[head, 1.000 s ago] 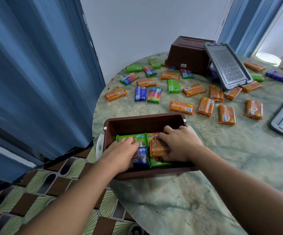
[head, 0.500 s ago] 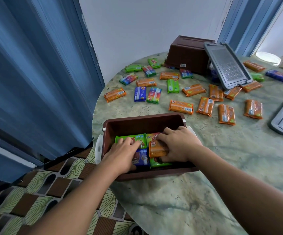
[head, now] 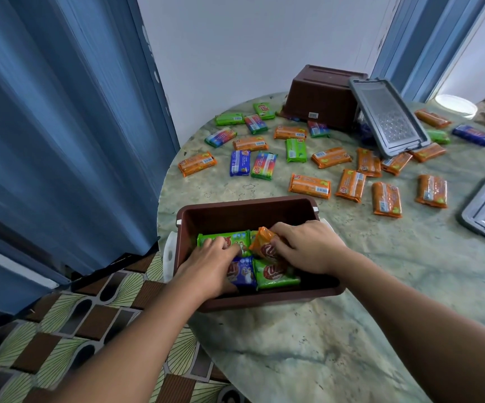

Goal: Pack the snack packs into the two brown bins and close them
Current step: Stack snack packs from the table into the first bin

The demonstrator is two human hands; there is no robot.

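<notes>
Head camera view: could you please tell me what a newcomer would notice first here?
Both hands, left and right, reach into the open brown bin at the near table edge, the right gripping a tilted orange snack pack above green and blue packs. Beyond it, many loose packs, mostly orange, lie scattered over the marbled table. At the back, a second brown bin sits upside down with a grey lid leaning on it.

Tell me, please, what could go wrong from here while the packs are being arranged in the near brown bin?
1. The near brown bin sits at the table edge, its near-left corner seemingly past it; the left hand pressing inside could tip it off.
2. The orange pack pinched by the right hand stands tilted; left so, it may waste space or block the lid.
3. The far bin lies overturned on packs, which could be missed.
</notes>
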